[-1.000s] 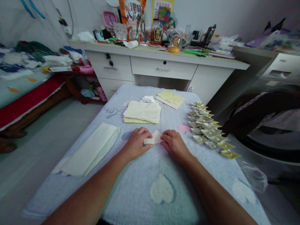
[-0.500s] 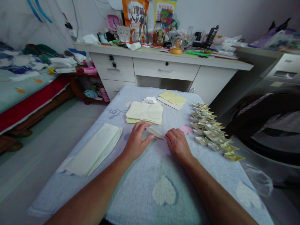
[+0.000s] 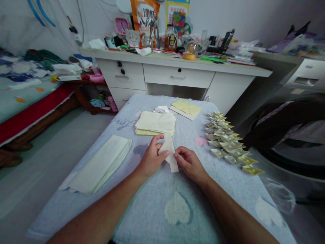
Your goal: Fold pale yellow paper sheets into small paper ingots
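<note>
Between my hands is a folded piece of paper [image 3: 169, 154], pale cream, with a long narrow strip and a pointed flap on its left side. My left hand [image 3: 153, 156] grips it from the left, thumb on top and fingers behind. At its right edge my right hand [image 3: 189, 162] pinches the paper between thumb and fingertips. Just beyond lies a stack of cream and yellow paper sheets [image 3: 155, 122]. To the right, several folded paper boats [image 3: 230, 144] stand in close rows. A long folded bundle of paper [image 3: 101, 164] rests to the left.
A blue cloth with heart patterns [image 3: 177, 208] covers the table. Toward its far end lie yellow sheets [image 3: 187, 106] and a crumpled white tissue [image 3: 161, 109]. Behind stands a cluttered white desk [image 3: 179, 73]; a bed [image 3: 30, 101] is at left, a washing machine [image 3: 304, 81] at right.
The folded paper has turned from lying sideways to nearly upright in view, its flat face now showing. My left hand has shifted its grip onto the face; my right hand has moved slightly down.
</note>
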`<state>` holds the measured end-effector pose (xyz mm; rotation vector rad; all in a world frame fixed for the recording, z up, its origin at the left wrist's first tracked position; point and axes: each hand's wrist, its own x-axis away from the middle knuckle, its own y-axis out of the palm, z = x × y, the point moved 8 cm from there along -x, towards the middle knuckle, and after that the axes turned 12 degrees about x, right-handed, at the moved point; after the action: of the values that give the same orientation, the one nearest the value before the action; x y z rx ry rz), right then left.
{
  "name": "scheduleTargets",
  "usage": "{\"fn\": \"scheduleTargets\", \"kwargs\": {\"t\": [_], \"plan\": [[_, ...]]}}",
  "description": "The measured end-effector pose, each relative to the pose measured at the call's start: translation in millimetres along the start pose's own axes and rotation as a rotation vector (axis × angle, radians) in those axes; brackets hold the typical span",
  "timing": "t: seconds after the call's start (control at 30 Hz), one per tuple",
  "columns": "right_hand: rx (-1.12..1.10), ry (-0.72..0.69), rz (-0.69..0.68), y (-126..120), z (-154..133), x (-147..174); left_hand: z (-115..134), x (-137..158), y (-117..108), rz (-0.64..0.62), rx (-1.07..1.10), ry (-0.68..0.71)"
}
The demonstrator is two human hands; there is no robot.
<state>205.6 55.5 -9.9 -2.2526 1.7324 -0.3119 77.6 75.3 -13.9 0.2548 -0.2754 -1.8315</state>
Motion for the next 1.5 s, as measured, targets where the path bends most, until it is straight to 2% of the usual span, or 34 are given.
{"fn": "scheduleTargets", "kwargs": {"t": [0.17,0.23,0.37,0.43,0.5,0.63,0.77,0.87,0.93,1.03,1.2,1.3,1.5], "plan": [[-0.264,0.066,-0.103,7,2,1,-1,3,9,-0.08,0.077,-0.055],[-0.295,0.076,-0.12,8,4,0,2,5,8,-0.052,-0.057,0.001],[-0.287,0.091,-0.07,6,9,-2,26,13,1,0.144,-0.534,0.279],[-0.278,0.088,-0.027,4,11,-3,31,15,10,0.076,-0.642,0.328],[-0.271,0.073,-0.006,3,11,-4,30,15,17,-0.013,-0.692,0.301],[-0.286,0.064,-0.032,4,10,-4,23,14,22,-0.094,-0.731,0.224],[-0.286,0.064,-0.054,6,8,-3,20,13,18,-0.051,-0.692,0.186],[-0.268,0.06,-0.048,5,6,-3,26,15,17,-0.011,-0.667,0.24],[-0.262,0.048,-0.044,5,6,-3,29,16,21,-0.041,-0.693,0.287],[-0.248,0.03,-0.059,6,6,-4,26,15,23,-0.08,-0.694,0.288],[-0.231,0.041,-0.052,6,9,-4,28,15,17,0.011,-0.67,0.327],[-0.218,0.054,-0.049,6,10,-4,28,16,22,-0.041,-0.728,0.334],[-0.229,0.067,-0.059,6,5,-3,21,14,25,-0.119,-0.684,0.213]]}}
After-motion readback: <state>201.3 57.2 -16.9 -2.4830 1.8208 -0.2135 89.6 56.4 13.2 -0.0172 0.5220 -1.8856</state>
